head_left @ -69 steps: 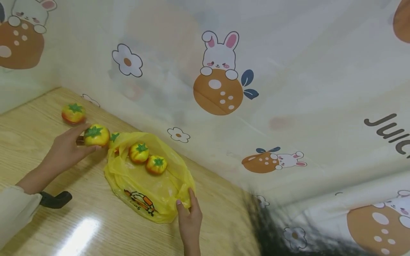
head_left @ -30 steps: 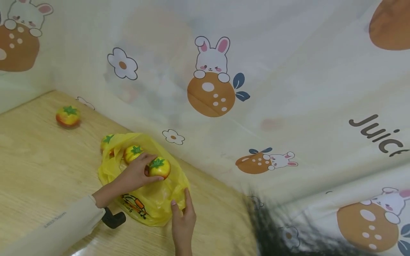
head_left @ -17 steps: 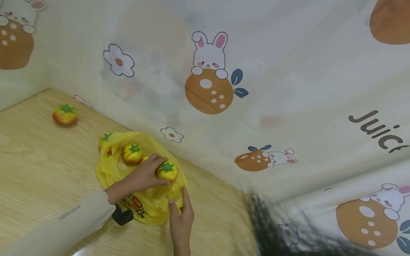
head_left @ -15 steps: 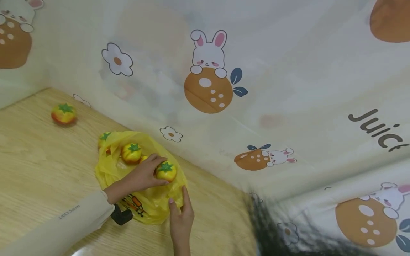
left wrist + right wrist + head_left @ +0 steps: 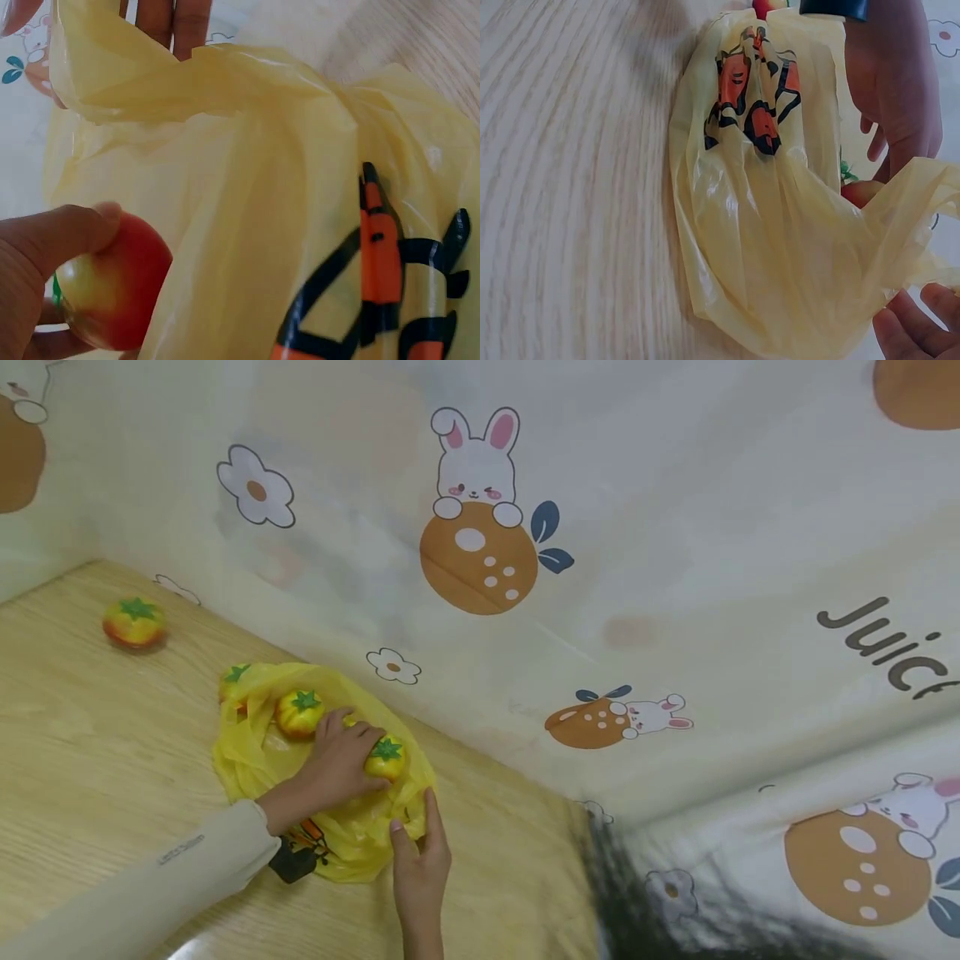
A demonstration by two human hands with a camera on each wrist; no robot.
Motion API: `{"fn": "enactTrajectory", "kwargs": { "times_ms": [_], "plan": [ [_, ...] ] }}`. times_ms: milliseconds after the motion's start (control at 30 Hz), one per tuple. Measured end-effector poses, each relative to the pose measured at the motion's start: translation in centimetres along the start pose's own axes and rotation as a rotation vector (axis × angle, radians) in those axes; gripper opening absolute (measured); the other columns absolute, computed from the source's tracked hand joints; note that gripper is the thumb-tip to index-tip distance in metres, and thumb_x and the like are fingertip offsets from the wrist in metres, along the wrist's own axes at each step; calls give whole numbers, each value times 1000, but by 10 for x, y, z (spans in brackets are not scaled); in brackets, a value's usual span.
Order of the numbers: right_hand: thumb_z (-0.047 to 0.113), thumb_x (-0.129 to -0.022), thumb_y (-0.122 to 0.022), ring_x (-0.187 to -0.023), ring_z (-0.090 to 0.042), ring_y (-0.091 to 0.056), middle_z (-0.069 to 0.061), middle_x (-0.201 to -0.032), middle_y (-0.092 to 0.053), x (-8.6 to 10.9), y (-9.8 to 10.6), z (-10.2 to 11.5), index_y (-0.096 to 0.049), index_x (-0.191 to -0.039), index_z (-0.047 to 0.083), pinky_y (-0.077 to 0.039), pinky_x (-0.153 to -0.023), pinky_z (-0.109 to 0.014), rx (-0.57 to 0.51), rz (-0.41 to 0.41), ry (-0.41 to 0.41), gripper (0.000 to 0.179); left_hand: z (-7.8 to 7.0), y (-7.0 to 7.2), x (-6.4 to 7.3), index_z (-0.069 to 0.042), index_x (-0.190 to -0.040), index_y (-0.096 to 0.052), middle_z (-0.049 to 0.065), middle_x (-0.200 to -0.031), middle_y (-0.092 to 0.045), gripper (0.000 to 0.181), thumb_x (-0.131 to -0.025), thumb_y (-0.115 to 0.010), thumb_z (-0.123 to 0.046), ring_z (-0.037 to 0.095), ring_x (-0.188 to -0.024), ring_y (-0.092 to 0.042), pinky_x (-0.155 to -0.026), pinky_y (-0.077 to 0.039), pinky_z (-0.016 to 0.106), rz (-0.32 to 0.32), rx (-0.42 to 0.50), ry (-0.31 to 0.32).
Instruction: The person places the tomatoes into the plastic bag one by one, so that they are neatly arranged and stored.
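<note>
My left hand (image 5: 337,764) reaches into the mouth of a yellow plastic bag (image 5: 247,768), its fingers and thumb around a yellow-red tomato (image 5: 386,760) with a green star-shaped top. In the left wrist view, the thumb presses on the red side of this tomato (image 5: 124,285). Thumb and fingers of my right hand (image 5: 422,868) pinch the bag's near right rim. Another tomato (image 5: 300,714) sits inside the bag, left of my left hand; a further one is mostly hidden behind that hand. The bag's printed picture (image 5: 754,90) faces the near side.
One tomato (image 5: 135,622) stands alone on the wooden table (image 5: 60,710) at the far left. Another tomato (image 5: 231,683) shows at the bag's left edge, partly covered by it. A cloth wall with rabbit prints (image 5: 480,560) rises along the table's back.
My left hand picked a tomato from beside the bag and carried it right, into the bag's mouth. Its fingers have since shifted further back over the contents. My right hand kept holding the rim.
</note>
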State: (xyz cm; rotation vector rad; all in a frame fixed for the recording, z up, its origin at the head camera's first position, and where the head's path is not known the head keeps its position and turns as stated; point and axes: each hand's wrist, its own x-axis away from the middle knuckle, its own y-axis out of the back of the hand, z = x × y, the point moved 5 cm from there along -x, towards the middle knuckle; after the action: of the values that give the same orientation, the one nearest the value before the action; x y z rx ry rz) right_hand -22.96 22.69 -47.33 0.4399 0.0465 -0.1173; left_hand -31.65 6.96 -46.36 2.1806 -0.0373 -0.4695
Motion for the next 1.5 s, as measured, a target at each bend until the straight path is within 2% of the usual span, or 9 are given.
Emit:
{"fn": "enactTrajectory", "kwargs": {
  "times_ms": [233,333,533,633,800,933,1100,1267,1500],
  "plan": [
    [31,-91,-57,-131,-21,-39,-3,-147,-33,-1,-6,-2,-30,-144,21,-43,-99,-38,-23,21,11,61,1,-2,-2,-6,-119,-58,13,-116,-61,65,-69,-77,-43,46,-126,-28,-102,-18,61,24,-19,10],
    [33,-90,-57,-132,-21,-38,-3,-148,-32,0,-6,-3,-30,-144,22,-41,-101,-39,-16,28,1,61,2,-6,-2,-6,-118,-59,13,-116,-62,64,-68,-78,-41,47,-125,-29,-102,-19,61,4,-40,5],
    [32,-89,-58,-131,-25,-39,-4,-147,-34,3,0,-3,-32,-143,22,-42,-100,-44,7,14,-46,61,7,-21,-4,-6,-117,-60,11,-115,-64,65,-66,-79,-42,48,-124,-33,-103,-19,57,-8,-72,5],
    [30,-90,-58,-129,-25,-41,-6,-147,-34,2,1,-4,-32,-143,19,-44,-98,-42,2,12,-26,60,12,-27,-3,-8,-116,-59,9,-116,-64,63,-67,-79,-43,47,-126,-31,-105,-16,56,6,-81,22],
    [31,-90,-58,-129,-23,-41,-5,-147,-34,1,-1,-7,-32,-143,19,-44,-97,-40,-3,16,-12,61,15,-25,1,-10,-114,-58,10,-115,-63,65,-64,-80,-45,46,-125,-32,-104,-14,60,-10,-122,-5],
    [34,-89,-58,-129,-25,-41,-4,-147,-34,2,1,-11,-32,-143,22,-44,-98,-44,14,0,-61,61,11,-18,4,-11,-113,-58,14,-116,-58,70,-62,-77,-55,46,-126,-31,-104,-16,60,-53,-155,-67],
    [37,-89,-58,-130,-26,-40,-4,-147,-34,0,0,-10,-32,-143,23,-43,-98,-46,31,9,-65,62,9,5,12,-11,-109,-62,14,-115,-56,61,-72,-66,-60,43,-126,-33,-104,-22,58,-163,-79,-142],
    [37,-87,-60,-131,-27,-39,-6,-147,-35,2,-1,-11,-33,-143,22,-39,-101,-47,53,0,-95,63,16,35,26,-12,-99,-64,11,-107,-59,32,-84,-62,-41,41,-119,-42,-102,-26,57,-274,-6,-212],
    [37,-88,-58,-133,-28,-37,-8,-147,-34,3,-2,-11,-32,-143,19,-37,-102,-47,62,-4,-71,63,42,59,45,-4,-91,-65,15,-102,-60,20,-77,-71,-16,39,-108,-45,-95,-31,54,-380,87,-200]
  ]
}}
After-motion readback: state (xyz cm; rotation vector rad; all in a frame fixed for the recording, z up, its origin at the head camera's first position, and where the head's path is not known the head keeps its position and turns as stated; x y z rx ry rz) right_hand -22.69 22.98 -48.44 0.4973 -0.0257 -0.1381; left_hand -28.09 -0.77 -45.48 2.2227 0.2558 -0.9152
